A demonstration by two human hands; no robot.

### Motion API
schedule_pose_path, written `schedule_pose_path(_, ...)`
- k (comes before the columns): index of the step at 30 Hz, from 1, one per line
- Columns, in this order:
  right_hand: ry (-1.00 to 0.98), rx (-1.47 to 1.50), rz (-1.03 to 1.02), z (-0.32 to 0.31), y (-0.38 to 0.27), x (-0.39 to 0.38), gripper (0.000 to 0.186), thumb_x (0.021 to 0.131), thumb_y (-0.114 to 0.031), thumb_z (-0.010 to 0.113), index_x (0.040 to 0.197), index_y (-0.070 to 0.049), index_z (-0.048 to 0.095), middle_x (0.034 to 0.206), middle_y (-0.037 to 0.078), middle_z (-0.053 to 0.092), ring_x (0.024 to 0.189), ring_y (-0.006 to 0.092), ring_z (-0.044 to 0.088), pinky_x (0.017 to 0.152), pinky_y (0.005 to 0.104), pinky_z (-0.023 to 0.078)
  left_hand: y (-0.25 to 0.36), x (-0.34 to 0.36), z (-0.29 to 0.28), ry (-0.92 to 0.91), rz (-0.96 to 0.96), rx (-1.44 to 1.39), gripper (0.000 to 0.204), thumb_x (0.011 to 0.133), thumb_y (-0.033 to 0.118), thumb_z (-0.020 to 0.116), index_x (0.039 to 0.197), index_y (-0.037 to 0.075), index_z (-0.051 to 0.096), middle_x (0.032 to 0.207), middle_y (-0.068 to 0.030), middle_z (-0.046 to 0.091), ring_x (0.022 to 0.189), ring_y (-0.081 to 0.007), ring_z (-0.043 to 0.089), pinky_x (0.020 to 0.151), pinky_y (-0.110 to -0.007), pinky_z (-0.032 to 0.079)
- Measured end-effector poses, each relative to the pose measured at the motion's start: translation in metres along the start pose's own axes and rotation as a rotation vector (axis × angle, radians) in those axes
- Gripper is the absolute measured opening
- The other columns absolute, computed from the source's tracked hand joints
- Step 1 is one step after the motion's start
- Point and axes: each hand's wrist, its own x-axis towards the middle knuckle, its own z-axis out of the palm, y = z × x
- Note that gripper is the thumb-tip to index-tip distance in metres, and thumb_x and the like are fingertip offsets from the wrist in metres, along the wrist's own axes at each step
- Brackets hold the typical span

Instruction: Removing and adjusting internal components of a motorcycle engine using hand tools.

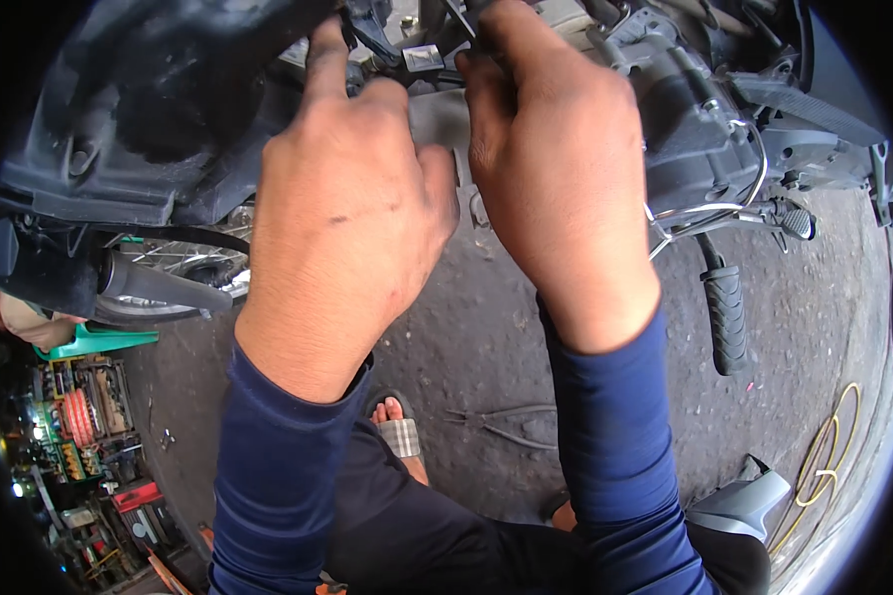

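Observation:
Both bare hands are up inside a motorbike's dark bodywork. My left hand [342, 233] has its index finger reaching into the parts beside a black plastic panel [139, 119], its other fingers curled; what they hold, if anything, is hidden. My right hand [556, 174] is closed on a tool with a thin metal shaft [458, 20], its fingertips mostly hidden. Between the hands are a small metal bracket [424, 58] and dark cables. The engine casing [690, 129] lies just right of my right hand.
A footpeg [719, 307] hangs at right. Below are pliers [511, 426], my sandalled foot [397, 436], a yellow hose [824, 471] and a grey plastic piece [734, 506]. Tool trays [79, 416], a green plastic object [99, 342] and part of what looks like another person [15, 317] are at left.

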Motion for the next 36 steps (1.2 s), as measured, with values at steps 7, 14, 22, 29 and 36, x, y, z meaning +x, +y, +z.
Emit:
schedule_pose_path(7, -0.057, -0.216, -0.237, -0.052, -0.026, 0.035, 0.011, 0.093, -0.007, 0.063, 0.087, 0.002, 0.062, 0.074, 0.026, 0.063, 0.069, 0.0449, 0.065, 0.061, 0.0492, 0.049, -0.002, -0.005, 0.003, 0.168, 0.012, -0.248, 0.024, 0.085, 0.003, 0.065, 0.108, -0.001, 0.068, 0.116, -0.0193, 0.067, 0.078, -0.0334, 0.065, 0.069, -0.034, 0.054)
schedule_pose_path(14, 0.059, -0.044, 0.01, 0.013, -0.007, -0.006, 0.014, 0.091, -0.011, 0.064, 0.09, -0.006, 0.051, 0.063, 0.016, 0.062, 0.061, 0.0378, 0.067, 0.056, 0.0485, 0.05, -0.007, -0.011, 0.003, 0.296, 0.003, -0.631, 0.039, 0.09, -0.008, 0.056, 0.126, 0.0, 0.067, 0.09, -0.0027, 0.066, 0.063, -0.0036, 0.048, 0.056, -0.02, 0.042)
schedule_pose_path(22, -0.055, -0.013, 0.055, -0.002, -0.014, 0.015, 0.012, 0.09, -0.005, 0.068, 0.1, -0.003, 0.062, 0.073, 0.019, 0.064, 0.066, 0.038, 0.064, 0.06, 0.0434, 0.049, -0.008, -0.003, 0.008, 0.066, -0.026, -0.729, 0.058, 0.09, -0.007, 0.051, 0.147, 0.003, 0.055, 0.091, -0.0008, 0.062, 0.067, -0.0045, 0.049, 0.061, -0.021, 0.043)
schedule_pose_path(29, -0.042, -0.368, -0.313, -0.047, -0.018, 0.044, 0.002, 0.09, -0.002, 0.063, 0.091, 0.0, 0.063, 0.073, 0.019, 0.062, 0.067, 0.0383, 0.064, 0.06, 0.0423, 0.049, -0.003, 0.004, 0.008, -0.022, -0.078, -1.058, 0.057, 0.093, 0.001, 0.049, 0.15, -0.005, 0.048, 0.123, -0.0116, 0.067, 0.101, -0.0117, 0.063, 0.088, -0.025, 0.05)
schedule_pose_path(36, 0.04, 0.079, -0.02, 0.025, 0.01, -0.014, 0.006, 0.094, -0.006, 0.067, 0.095, -0.003, 0.062, 0.073, 0.022, 0.063, 0.067, 0.0407, 0.065, 0.059, 0.0428, 0.049, -0.001, 0.009, 0.0, -0.063, -0.094, -1.195, 0.061, 0.089, 0.007, 0.05, 0.149, -0.006, 0.048, 0.112, -0.0121, 0.068, 0.074, -0.0077, 0.057, 0.067, -0.023, 0.048)
